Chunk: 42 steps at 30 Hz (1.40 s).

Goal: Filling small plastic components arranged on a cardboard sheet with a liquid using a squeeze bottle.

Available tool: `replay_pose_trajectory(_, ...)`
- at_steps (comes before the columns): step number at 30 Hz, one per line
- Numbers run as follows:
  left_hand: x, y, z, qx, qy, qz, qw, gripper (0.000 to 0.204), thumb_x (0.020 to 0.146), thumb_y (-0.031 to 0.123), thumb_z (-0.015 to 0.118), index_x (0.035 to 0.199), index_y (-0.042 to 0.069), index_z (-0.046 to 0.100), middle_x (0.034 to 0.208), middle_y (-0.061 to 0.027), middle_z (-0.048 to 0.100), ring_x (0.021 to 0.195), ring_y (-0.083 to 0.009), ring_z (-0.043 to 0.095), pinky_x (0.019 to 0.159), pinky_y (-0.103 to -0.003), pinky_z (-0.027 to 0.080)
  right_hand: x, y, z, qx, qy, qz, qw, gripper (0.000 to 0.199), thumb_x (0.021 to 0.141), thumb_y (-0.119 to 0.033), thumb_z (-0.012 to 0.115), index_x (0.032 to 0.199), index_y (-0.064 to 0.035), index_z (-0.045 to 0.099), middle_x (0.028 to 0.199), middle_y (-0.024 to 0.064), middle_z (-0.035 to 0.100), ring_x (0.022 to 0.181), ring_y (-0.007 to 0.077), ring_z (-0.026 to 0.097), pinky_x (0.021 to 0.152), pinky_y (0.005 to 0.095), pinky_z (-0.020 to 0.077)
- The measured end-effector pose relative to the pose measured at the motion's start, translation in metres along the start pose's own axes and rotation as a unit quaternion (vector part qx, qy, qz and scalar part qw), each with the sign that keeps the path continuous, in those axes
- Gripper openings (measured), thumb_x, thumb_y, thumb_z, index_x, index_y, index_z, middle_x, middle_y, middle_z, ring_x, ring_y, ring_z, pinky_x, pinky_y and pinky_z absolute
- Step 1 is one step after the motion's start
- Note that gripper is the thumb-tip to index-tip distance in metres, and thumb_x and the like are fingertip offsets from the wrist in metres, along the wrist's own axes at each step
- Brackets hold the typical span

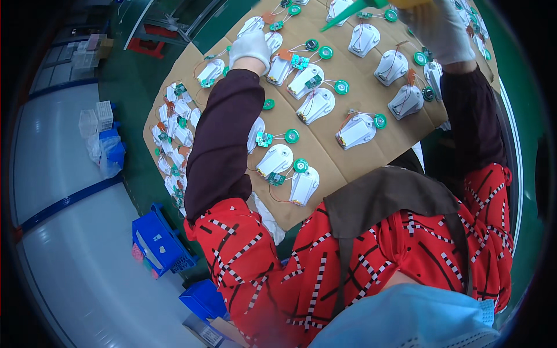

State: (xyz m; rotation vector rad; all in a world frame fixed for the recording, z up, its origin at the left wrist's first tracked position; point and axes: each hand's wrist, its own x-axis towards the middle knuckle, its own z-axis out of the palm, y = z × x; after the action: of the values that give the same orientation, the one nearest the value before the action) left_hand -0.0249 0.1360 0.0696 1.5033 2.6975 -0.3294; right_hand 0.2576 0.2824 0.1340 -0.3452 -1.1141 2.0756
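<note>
A brown cardboard sheet [348, 162] lies on a green bench. It is covered with white plastic shells [316, 104], each wired to a small green circuit board [264, 139] and a round green disc [292, 136]. My left hand [250, 46], in a white glove, rests knuckles-up on the sheet's far left part, touching a white shell [272, 42]; its fingers are hidden. My right hand [444, 32], also gloved, is at the far right and grips a tool with a long green pointed nozzle [348, 16] that points left over the shells.
A heap of more white shells [174, 136] crowds the cardboard's left edge. Blue plastic crates [159, 238] stand on the floor at lower left, and clear plastic boxes [96, 119] sit further left. My red patterned sleeves and brown apron [394, 197] fill the lower picture.
</note>
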Motion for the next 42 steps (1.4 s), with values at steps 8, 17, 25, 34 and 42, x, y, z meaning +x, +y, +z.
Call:
replay_pose_trajectory(8,-0.007,-0.019,0.014,-0.169,-0.001,-0.014,0.986,0.034,0.076,0.034,0.059,0.099,0.010,0.068,0.100,-0.0137,0.065,0.094,-0.0286,0.061,0.084,-0.035,0.046,-0.001,0.041,0.040,-0.075,-0.085,0.011,0.993,0.035,0.084,-0.028,0.063,0.112,-0.0086,0.054,0.090,0.0036,0.063,0.067,0.0084,0.059,0.052,0.0191,0.0448)
replay_pose_trajectory(17,-0.038,-0.026,0.007,-0.349,-0.175,-0.080,0.917,0.032,0.079,0.031,0.065,0.097,0.006,0.067,0.069,0.0024,0.058,0.051,-0.0040,0.047,0.043,-0.022,0.036,0.010,0.105,0.053,-0.257,-0.056,0.007,0.965,0.049,0.074,-0.020,0.074,0.114,-0.0019,0.053,0.095,0.0050,0.062,0.080,0.0103,0.058,0.064,0.0239,0.0476)
replay_pose_trajectory(25,-0.035,-0.028,0.015,-0.376,-0.160,-0.087,0.909,0.031,0.080,0.031,0.063,0.099,0.006,0.067,0.070,0.0009,0.058,0.055,-0.0055,0.050,0.046,-0.023,0.040,0.015,0.139,0.056,-0.166,-0.100,-0.008,0.981,0.053,0.074,-0.010,0.072,0.120,0.0012,0.048,0.112,0.0092,0.058,0.102,0.0170,0.055,0.087,0.0294,0.0460)
replay_pose_trajectory(34,-0.040,-0.039,0.027,-0.188,-0.130,0.067,0.971,0.046,0.070,0.038,0.069,0.104,0.007,0.067,0.091,-0.0119,0.068,0.076,-0.0208,0.065,0.073,-0.031,0.049,0.015,0.139,0.058,-0.213,-0.112,-0.035,0.970,0.051,0.073,-0.007,0.070,0.119,-0.0005,0.048,0.109,0.0087,0.058,0.100,0.0162,0.054,0.087,0.0300,0.0451)
replay_pose_trajectory(42,-0.050,0.001,0.013,-0.020,-0.072,0.027,0.997,0.058,0.057,0.056,0.071,0.092,0.011,0.071,0.107,-0.0158,0.054,0.102,-0.0297,0.055,0.086,-0.036,0.046,0.020,0.143,0.049,-0.111,-0.151,-0.030,0.982,0.055,0.072,-0.005,0.072,0.120,-0.0006,0.047,0.112,0.0084,0.057,0.103,0.0160,0.054,0.089,0.0295,0.0445)
